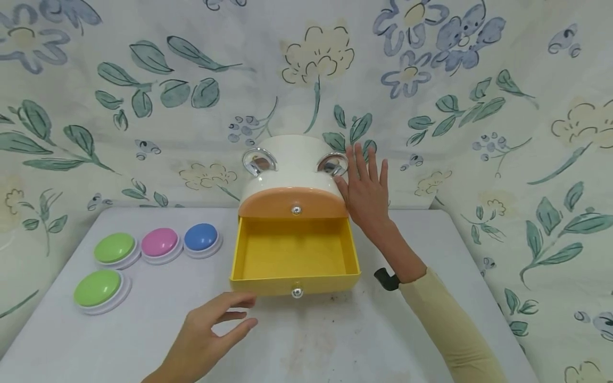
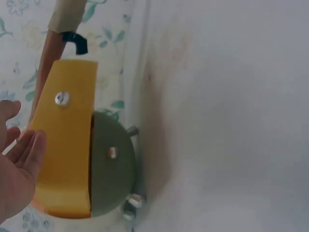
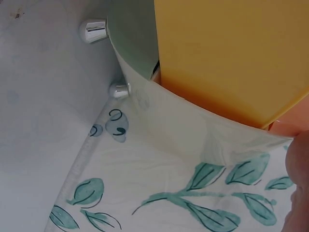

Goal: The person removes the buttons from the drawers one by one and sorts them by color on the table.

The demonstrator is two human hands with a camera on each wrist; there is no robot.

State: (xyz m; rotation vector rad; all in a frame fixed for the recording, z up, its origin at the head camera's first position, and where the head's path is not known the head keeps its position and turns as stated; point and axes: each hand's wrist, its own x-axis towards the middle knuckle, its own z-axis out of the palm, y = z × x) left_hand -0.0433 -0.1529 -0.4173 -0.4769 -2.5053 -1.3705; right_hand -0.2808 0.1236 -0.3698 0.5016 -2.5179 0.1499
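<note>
A small rounded white cabinet [image 1: 292, 151] with an orange upper drawer front [image 1: 268, 205] stands at the back of the table. Its yellow drawer [image 1: 294, 250] is pulled out, and nothing lies inside. Below it, the left wrist view shows a green drawer front [image 2: 116, 179] with a silver knob. My left hand [image 1: 206, 330] hovers just before the yellow drawer's front left corner, thumb apart from loosely bent fingers, holding nothing. With straight fingers, my right hand [image 1: 367, 197] lies along the cabinet's right side; only its edge [image 3: 299, 179] shows in the right wrist view.
On the table's left are round push buttons on white bases: two green [image 1: 115, 247], one pink [image 1: 159, 242] and one blue [image 1: 201, 236]. Floral cloth [image 1: 306, 96] hangs behind the table [image 1: 407, 340]. Silver feet [image 3: 94, 30] hold the cabinet up.
</note>
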